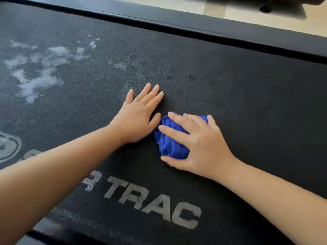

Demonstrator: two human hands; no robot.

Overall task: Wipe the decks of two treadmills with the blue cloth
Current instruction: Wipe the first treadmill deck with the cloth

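A black treadmill deck point(247, 106) fills the view, its belt textured and printed with grey letters "TRAC" near me. The blue cloth point(169, 144) lies bunched on the belt at the centre. My right hand point(196, 142) presses down on top of the cloth, fingers spread over it and thumb curled along its near side. My left hand point(139, 115) lies flat on the bare belt just left of the cloth, fingers apart, thumb almost touching the cloth. Pale wet or dusty patches point(37, 73) mark the belt at the left.
The black side rail point(230, 32) of the treadmill runs along the far edge. Beyond it is a light wooden floor point(247, 13) with a dark furniture foot point(265, 9). A round grey logo point(8, 147) is printed at the left of the belt.
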